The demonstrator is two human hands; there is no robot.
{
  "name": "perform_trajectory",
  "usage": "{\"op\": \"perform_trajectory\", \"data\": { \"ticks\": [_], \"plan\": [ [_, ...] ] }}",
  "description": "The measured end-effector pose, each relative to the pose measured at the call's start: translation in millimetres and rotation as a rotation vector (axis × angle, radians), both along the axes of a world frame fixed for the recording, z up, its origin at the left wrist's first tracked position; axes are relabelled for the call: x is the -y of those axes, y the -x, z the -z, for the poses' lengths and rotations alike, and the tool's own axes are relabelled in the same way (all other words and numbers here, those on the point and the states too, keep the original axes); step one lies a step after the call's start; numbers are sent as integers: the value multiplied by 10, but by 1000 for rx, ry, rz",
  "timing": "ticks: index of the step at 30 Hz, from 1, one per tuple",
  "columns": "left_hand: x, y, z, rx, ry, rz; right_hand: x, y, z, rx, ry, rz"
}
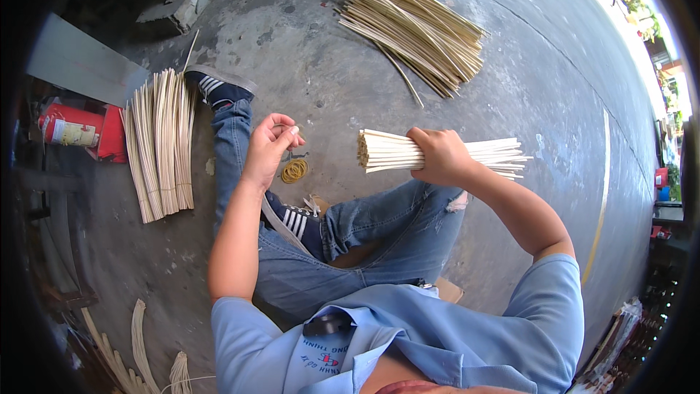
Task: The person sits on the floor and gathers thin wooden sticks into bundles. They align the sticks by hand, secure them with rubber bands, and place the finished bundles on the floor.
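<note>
My right hand [442, 157] is wrapped round a bundle of pale thin sticks [386, 152], held roughly level above my bent knee. The cut ends on the left are even, while those on the right spread unevenly. My left hand [275, 147] is apart from the bundle, thumb and finger pinched together on what looks like a thin yellowish rubber band [302, 132], partly hidden by the fingers. Just below that hand, a small heap of yellow rubber bands [294, 171] lies on the floor near my shoe.
A large pile of loose sticks [415, 29] lies on the concrete floor [532, 87] ahead. Several bundled sticks [162, 149] lie left of my outstretched leg [232, 138], beside a red container [76, 130]. More pale strands [138, 343] are at the lower left.
</note>
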State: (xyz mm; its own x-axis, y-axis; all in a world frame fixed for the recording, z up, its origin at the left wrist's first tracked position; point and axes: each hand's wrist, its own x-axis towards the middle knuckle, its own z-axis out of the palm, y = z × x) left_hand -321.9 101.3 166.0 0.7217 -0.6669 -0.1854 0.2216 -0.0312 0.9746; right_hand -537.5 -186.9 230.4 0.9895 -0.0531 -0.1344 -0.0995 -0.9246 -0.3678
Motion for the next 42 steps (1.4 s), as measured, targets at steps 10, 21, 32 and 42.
{"op": "perform_trajectory", "data": {
  "ticks": [10, 21, 32, 42],
  "plan": [
    [79, 561, -683, -109, 43, 185, -117, 119, -20, 53, -5, -115],
    [405, 994, -948, 637, -534, 457, -204, 86, 100, 3, 223, -193],
    [542, 957, -785, 239, -330, 481, -161, 135, 109, 303, 129, -122],
    [517, 990, -581, -221, -239, 314, -30, 0, 130, 318, 158, -28]
  ]
}}
